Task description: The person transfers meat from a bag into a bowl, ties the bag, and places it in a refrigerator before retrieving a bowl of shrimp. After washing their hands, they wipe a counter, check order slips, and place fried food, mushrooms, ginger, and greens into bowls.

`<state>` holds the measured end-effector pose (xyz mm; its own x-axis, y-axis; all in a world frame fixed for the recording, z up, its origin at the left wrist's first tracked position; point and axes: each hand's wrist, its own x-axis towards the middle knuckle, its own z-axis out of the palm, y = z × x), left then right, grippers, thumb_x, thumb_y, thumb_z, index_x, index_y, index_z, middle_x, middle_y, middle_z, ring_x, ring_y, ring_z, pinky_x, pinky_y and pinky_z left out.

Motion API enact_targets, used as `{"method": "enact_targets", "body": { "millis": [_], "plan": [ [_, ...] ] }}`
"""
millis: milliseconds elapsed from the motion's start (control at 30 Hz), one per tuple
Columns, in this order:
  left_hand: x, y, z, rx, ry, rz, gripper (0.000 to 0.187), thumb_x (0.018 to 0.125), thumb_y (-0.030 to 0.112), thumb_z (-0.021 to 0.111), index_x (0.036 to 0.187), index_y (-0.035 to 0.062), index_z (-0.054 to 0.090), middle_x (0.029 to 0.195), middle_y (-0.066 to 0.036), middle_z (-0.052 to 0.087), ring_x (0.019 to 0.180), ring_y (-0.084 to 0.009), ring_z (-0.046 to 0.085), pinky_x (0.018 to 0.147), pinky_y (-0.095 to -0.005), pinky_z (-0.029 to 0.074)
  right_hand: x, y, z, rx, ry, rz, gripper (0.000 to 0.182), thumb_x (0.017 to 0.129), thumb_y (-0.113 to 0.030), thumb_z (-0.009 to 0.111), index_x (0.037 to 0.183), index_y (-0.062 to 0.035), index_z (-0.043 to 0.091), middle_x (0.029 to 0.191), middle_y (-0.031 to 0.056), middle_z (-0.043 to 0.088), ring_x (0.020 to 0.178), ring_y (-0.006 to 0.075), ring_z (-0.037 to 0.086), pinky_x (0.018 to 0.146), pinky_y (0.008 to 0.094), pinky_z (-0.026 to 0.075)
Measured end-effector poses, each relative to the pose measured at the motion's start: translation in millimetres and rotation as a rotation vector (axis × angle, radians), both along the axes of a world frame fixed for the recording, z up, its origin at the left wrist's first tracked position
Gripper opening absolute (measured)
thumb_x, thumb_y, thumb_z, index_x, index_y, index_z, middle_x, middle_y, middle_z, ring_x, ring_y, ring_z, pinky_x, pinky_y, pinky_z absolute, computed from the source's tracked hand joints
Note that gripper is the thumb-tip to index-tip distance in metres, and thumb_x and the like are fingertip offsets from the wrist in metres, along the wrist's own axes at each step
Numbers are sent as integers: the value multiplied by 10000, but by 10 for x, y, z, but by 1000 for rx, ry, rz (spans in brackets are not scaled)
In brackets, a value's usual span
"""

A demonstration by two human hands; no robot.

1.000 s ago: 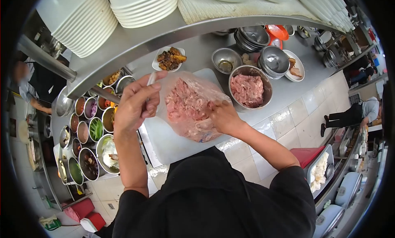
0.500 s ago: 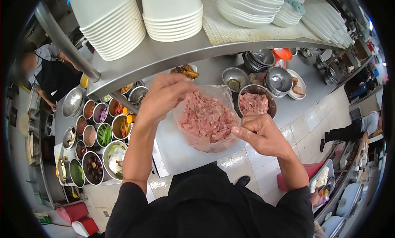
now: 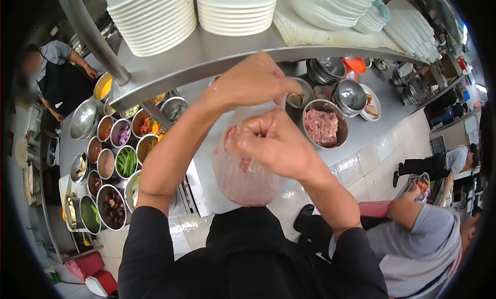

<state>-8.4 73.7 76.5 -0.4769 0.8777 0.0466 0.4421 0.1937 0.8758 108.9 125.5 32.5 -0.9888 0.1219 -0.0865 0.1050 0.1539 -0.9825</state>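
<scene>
A clear plastic bag of raw pink meat [image 3: 243,177] hangs in front of my chest, above a white cutting board [image 3: 206,144]. My right hand [image 3: 274,141] is closed around the gathered neck of the bag. My left hand [image 3: 253,82] sits just above it, fingers pinching the top of the bag. A steel bowl of more raw meat [image 3: 323,126] stands on the counter to the right of my hands.
Several steel bowls of chopped ingredients [image 3: 108,159] fill the left. Stacked white bowls [image 3: 155,20] sit on the steel shelf above. Empty steel bowls [image 3: 349,95] stand at the back right. One person [image 3: 51,77] works at far left, another in grey [image 3: 423,232] bends at lower right.
The bag's open mouth has been gathered shut. Both hands moved together at its top and lifted it nearer to me. A person in grey has come into view at lower right.
</scene>
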Motion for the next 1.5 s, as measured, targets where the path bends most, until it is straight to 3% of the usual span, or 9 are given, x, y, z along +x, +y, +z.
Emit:
{"method": "enact_targets", "body": {
  "millis": [167, 300, 567, 733, 800, 900, 1000, 1100, 1500],
  "plan": [
    [-98, -591, -359, 98, 218, 311, 373, 760, 280, 633, 588, -46, 575, 484, -96, 513, 446, -121, 406, 454, -291, 346, -163, 390, -77, 31, -81, 33, 248, 710, -220, 663, 705, 27, 676, 663, 101, 650, 604, 121, 576, 619, 264, 468],
    [458, -1203, -1051, 231, 239, 677, 206, 768, 204, 645, 799, 1, 637, 593, -96, 537, 525, -180, 481, 503, -314, 371, -573, 1117, -917, -1, -302, -291, 174, 664, -175, 696, 629, -21, 620, 525, 7, 465, 454, 107, 400, 406, 262, 267],
    [1508, -1547, -2456, -298, 323, 948, 262, 799, 231, 624, 926, 2, 635, 558, -85, 546, 545, -230, 503, 665, -393, 367, -1398, 1443, -2238, 646, -330, -167, 258, 612, -238, 688, 656, 13, 648, 568, 59, 549, 540, 182, 530, 524, 317, 442],
    [1526, -1405, -2143, -242, -490, 859, 280, 825, 234, 617, 946, -17, 635, 590, -83, 593, 466, -134, 510, 558, -286, 386, -1532, 1162, -1955, 632, -138, -224, 268, 652, -243, 612, 637, 25, 615, 565, 56, 544, 541, 189, 496, 529, 345, 418],
    [1454, -1410, -1981, 463, -962, 761, 230, 848, 187, 594, 962, -6, 644, 583, -25, 574, 513, -87, 529, 532, -248, 402, -1378, 942, -1453, 347, -94, -109, 218, 641, -210, 599, 550, -13, 579, 502, 51, 525, 494, 168, 512, 468, 341, 381],
    [1280, -1102, -1741, 749, -896, 721, 268, 823, 104, 625, 1064, -8, 598, 874, -20, 611, 716, -70, 564, 641, -246, 470, -1016, 512, -967, 278, 176, 388, 263, 649, -76, 575, 438, -55, 420, 438, -31, 376, 430, 61, 328, 399, 297, 265],
    [1144, -768, -1726, 514, -366, 672, 154, 849, 121, 601, 954, 9, 607, 789, 12, 580, 702, -29, 512, 608, -207, 429, -627, 29, -649, 60, 104, 587, 272, 659, -68, 573, 444, -33, 411, 448, -33, 373, 448, 65, 346, 421, 280, 295],
    [1163, -667, -1857, 489, -297, 726, 153, 875, 170, 579, 843, 22, 595, 674, 37, 513, 606, -24, 439, 514, -218, 372, -532, -92, -665, 398, 352, 460, 240, 706, -49, 569, 496, -2, 462, 495, -21, 441, 486, 71, 417, 450, 250, 346],
    [1080, -940, -1867, 176, -549, 731, 568, 940, 461, 389, 624, 23, 567, 492, 7, 412, 429, -81, 367, 420, -247, 296, -137, 64, -1617, -82, 74, 231, 114, 807, -3, 531, 842, 16, 638, 662, 30, 592, 578, 69, 526, 506, 218, 404]
  ]
}}
